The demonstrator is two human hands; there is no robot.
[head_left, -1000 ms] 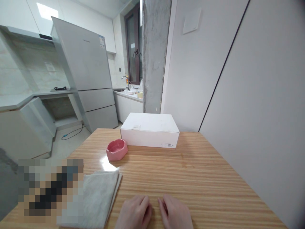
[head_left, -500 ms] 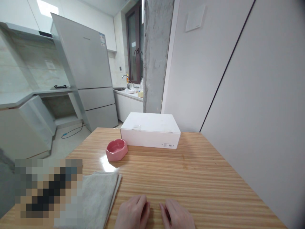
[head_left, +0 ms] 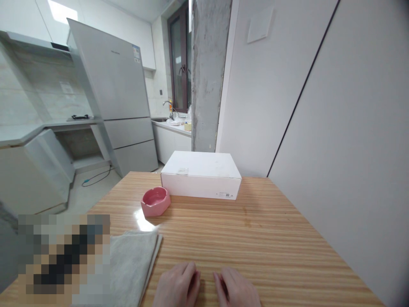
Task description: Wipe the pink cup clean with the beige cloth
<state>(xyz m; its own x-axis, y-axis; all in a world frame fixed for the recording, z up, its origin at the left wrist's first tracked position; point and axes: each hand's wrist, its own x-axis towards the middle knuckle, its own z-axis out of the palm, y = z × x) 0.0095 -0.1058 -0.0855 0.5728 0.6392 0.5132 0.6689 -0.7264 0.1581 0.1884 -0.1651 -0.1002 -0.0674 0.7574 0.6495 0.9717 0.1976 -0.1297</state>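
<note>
My left hand (head_left: pixel 177 285) rests at the near edge of the wooden table (head_left: pixel 271 247), its fingers curled loosely together with nothing visible in them. Beside it, a small gap away, my right hand (head_left: pixel 237 288) lies in much the same closed pose, and it holds nothing that I can see. Left of my left hand is a folded grey cloth (head_left: pixel 132 260), not touched by it. Farther back stands a pink faceted ashtray (head_left: pixel 156 207), close to the front left corner of a closed white box (head_left: pixel 201 185).
A pixelated patch (head_left: pixel 64 258) hides a dark, long object at the table's left side. White wall panels (head_left: pixel 345 128) run along the right edge. Behind the table are a grey pillar (head_left: pixel 209 76), a tall fridge (head_left: pixel 118 81) and a sink counter (head_left: pixel 172 132).
The view has shifted slightly. My hands stay in nearly the same place, the gap between them a little wider than a second ago. The ashtray, box and cloth have not moved.
</note>
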